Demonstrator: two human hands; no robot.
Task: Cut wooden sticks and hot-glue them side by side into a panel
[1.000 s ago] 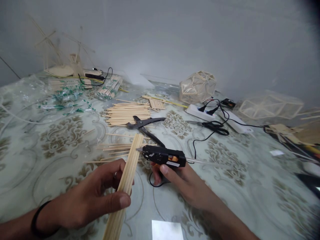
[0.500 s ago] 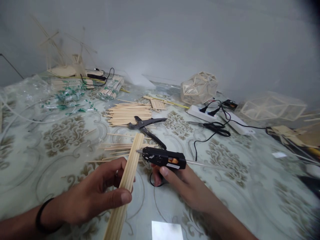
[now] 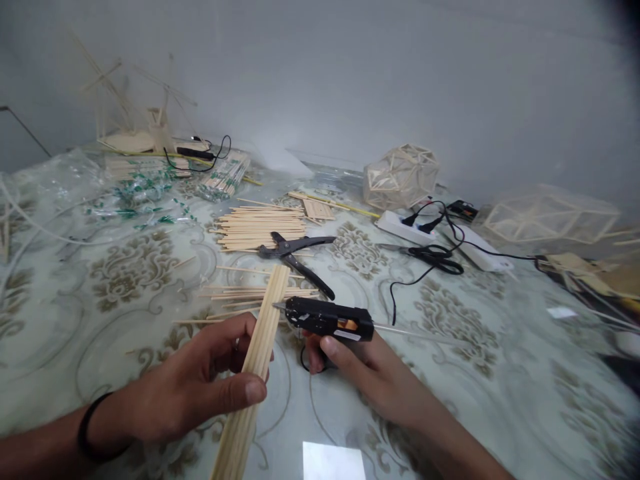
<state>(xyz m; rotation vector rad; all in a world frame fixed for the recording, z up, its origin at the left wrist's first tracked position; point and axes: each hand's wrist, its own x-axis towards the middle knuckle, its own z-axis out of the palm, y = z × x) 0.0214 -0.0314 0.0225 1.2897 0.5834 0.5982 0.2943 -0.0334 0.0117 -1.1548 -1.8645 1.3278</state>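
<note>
A flat strip of joined wooden sticks (image 3: 260, 353) slants up from the bottom edge, held between the thumb and fingers of my left hand (image 3: 210, 387). My right hand (image 3: 355, 367) is closed round the handle of a black glue gun (image 3: 327, 319), its fingers partly hidden beneath the body. The gun's metal nozzle points left and meets the strip's right edge near its upper end. A clear glue stick (image 3: 415, 333) juts from the back of the gun. Beyond the strip lie loose thin sticks (image 3: 235, 293).
Black pliers (image 3: 295, 252) rest by a pile of sticks (image 3: 260, 227). Farther right are scissors (image 3: 433, 257), a white power strip (image 3: 407, 227) with cables and a stick-framed polyhedron (image 3: 401, 177). Plastic wrappers (image 3: 140, 193) and a stick windmill model (image 3: 160, 130) stand back left.
The glue gun's nozzle has shifted very slightly down along the strip's edge. Both hands keep their hold, and the whole view has drifted slightly.
</note>
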